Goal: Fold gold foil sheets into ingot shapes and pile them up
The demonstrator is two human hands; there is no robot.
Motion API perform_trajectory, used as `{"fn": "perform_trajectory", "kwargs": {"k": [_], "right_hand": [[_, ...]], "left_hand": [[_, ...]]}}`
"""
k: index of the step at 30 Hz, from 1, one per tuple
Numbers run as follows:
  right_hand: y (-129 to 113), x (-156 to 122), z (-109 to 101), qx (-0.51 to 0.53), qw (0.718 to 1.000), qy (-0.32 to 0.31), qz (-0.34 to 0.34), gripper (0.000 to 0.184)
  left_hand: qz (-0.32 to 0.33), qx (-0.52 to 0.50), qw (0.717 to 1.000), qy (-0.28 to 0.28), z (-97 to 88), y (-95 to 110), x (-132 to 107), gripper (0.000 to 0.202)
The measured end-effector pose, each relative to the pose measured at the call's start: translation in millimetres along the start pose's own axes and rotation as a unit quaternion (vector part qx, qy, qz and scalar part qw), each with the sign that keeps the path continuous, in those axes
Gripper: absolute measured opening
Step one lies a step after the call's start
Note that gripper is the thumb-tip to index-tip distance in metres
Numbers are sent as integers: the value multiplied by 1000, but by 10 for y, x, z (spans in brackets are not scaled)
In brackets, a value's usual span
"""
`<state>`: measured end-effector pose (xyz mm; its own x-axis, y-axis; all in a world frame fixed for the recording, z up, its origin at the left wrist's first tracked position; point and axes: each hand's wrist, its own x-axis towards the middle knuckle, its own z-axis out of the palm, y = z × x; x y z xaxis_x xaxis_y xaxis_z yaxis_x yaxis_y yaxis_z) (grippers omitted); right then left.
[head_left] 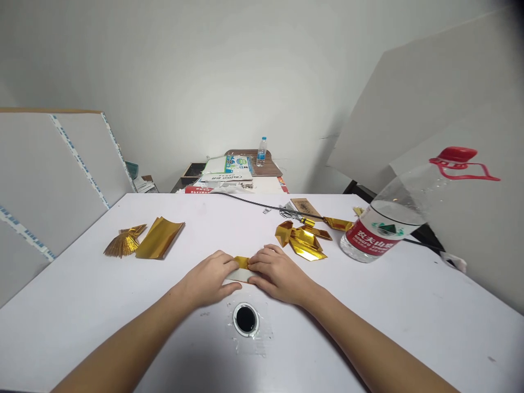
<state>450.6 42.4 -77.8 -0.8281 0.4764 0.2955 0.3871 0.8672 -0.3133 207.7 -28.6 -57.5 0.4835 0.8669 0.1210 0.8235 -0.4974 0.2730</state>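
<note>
A small folded sheet of gold foil paper (242,262) lies on the table in front of me, its whitish back showing along the near side. My left hand (209,277) grips its left end, fingers on top and thumb at the near edge. From the right, my right hand (281,274) holds the other end with bent fingers, its thumb also near the front edge. Parts of the paper are hidden under both hands. To the left rests a stack of gold foil sheets (159,238), beside a pleated gold foil fan shape (124,242). Several folded gold foil pieces (305,243) lie beyond my right hand.
A large water bottle with a red cap (370,234) stands at the right. A black cable (254,203) crosses the back of the white table (196,349), near a yellow-handled screwdriver (307,222). A round black disc with a white rim (246,319) is taped down nearest me.
</note>
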Motion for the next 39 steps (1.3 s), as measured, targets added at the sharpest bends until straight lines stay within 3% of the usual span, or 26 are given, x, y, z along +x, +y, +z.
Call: {"fn": "perform_trajectory", "kwargs": {"k": [4, 11, 16, 26, 31, 34, 39], "right_hand": [[-11, -12, -39, -5, 1000, -11, 12, 43], [9, 3, -6, -20, 999, -19, 29, 37], [-26, -3, -20, -20, 1000, -6, 19, 33], [34, 4, 67, 58, 994, 18, 87, 35], [27, 38, 103, 78, 991, 48, 102, 24], [26, 57, 134, 82, 985, 65, 134, 13], [29, 71, 165, 99, 981, 78, 149, 12]], "left_hand": [[16, -3, 1000, -11, -11, -82, -6, 22], [11, 33, 999, -21, 16, -114, 17, 21], [40, 56, 998, 15, 39, -89, 36, 22], [-88, -107, 988, 68, 57, -97, 76, 17], [-131, -156, 976, 76, 76, -131, 110, 18], [-146, -173, 971, 77, 99, -167, 112, 23], [-151, -172, 970, 83, 124, -203, 119, 26]]}}
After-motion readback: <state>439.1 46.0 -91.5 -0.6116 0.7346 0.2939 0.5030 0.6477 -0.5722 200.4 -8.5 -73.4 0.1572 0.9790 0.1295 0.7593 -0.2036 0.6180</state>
